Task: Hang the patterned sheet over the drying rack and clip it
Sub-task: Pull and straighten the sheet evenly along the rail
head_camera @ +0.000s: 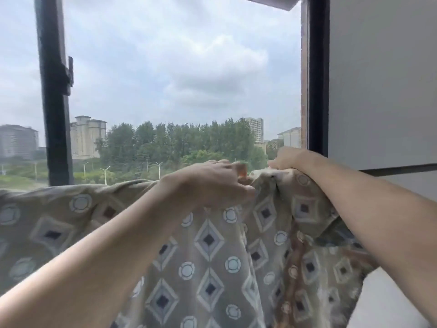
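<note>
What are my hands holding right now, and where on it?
Both hands hold the patterned sheet at its bunched top edge. The left hand also pinches a small orange thing, likely a clip; the right hand presses the fold.

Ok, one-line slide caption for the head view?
Left hand presses an orange clip onto the draped sheet; right hand steadies it.

I see my left hand (212, 183) pinching an orange clip (243, 174) at the top fold of the patterned sheet (208, 252), right hand (287, 158) pressing the bunched fabric beside the open window frame (318, 74).
</note>
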A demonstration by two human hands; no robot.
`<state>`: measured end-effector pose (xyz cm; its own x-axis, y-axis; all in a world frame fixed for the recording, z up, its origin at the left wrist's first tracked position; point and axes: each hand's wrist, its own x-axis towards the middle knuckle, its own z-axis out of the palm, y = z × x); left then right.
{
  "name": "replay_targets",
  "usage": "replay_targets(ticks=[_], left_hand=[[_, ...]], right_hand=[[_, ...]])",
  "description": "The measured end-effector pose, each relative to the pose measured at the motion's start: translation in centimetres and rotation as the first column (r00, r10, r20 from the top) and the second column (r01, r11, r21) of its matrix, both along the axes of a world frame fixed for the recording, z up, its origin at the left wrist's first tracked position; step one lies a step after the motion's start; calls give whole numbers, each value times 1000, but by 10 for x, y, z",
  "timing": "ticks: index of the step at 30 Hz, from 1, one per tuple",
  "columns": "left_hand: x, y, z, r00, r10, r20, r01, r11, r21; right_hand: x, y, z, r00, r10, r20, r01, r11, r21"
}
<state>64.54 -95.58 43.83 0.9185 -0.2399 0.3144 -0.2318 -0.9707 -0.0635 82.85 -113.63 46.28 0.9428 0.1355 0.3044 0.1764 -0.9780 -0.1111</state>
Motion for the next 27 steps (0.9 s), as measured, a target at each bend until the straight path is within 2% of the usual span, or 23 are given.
replay_targets(ticks=[2,4,6,7,9,10,11,12,13,14,16,17,18,19,21,24,27], left_hand=[[15,-26,-6,998,11,56,-16,995,103],[27,-35,-9,990,10,142,-34,985,168],[33,-34,-9,986,6,164,-35,983,178],[34,-33,-8,988,6,153,-35,982,187],[34,-30,-7,995,19,93,-36,983,182],[32,-29,-6,998,25,56,-34,986,162],[31,-29,-4,999,23,28,-27,990,140],[30,-29,-3,1000,15,6,-16,993,116],[30,-29,-1,1000,8,-10,-7,996,94],[30,-30,-1,1000,5,-15,-4,997,82],[32,-33,-1,1000,4,1,-5,995,98],[32,-35,-2,1000,9,11,-10,993,116],[33,-36,-2,1000,13,18,-15,992,128],[33,-37,-2,1000,13,27,-16,990,138],[34,-37,-4,997,9,72,-20,987,160],[32,-35,-12,977,15,210,-54,982,181],[32,-29,-17,953,13,303,-51,992,116]], right_hand=[[-1,-3,-2,999,17,-37,-18,1000,-14],[-3,-12,-3,999,47,6,-47,998,52],[-19,-29,-10,969,77,235,-130,967,221],[-32,-39,-20,904,58,423,-214,919,331],[-63,-55,-55,659,-78,748,-457,748,481],[-77,-60,-80,556,-144,818,-572,648,503],[-86,-63,-108,521,-162,838,-657,551,515],[-91,-62,-140,548,-126,827,-707,459,538],[-93,-61,-171,619,-42,784,-713,389,583],[-93,-58,-198,697,58,715,-681,366,634],[-91,-52,-236,791,172,588,-597,430,677],[-88,-47,-246,827,166,537,-545,475,691],[-84,-43,-250,866,131,483,-481,483,732],[-78,-41,-250,894,121,432,-439,431,788],[-71,-36,-239,903,180,390,-428,283,858],[-71,-25,-204,891,117,438,-452,309,837],[-93,-25,-153,835,46,548,-544,220,810]])
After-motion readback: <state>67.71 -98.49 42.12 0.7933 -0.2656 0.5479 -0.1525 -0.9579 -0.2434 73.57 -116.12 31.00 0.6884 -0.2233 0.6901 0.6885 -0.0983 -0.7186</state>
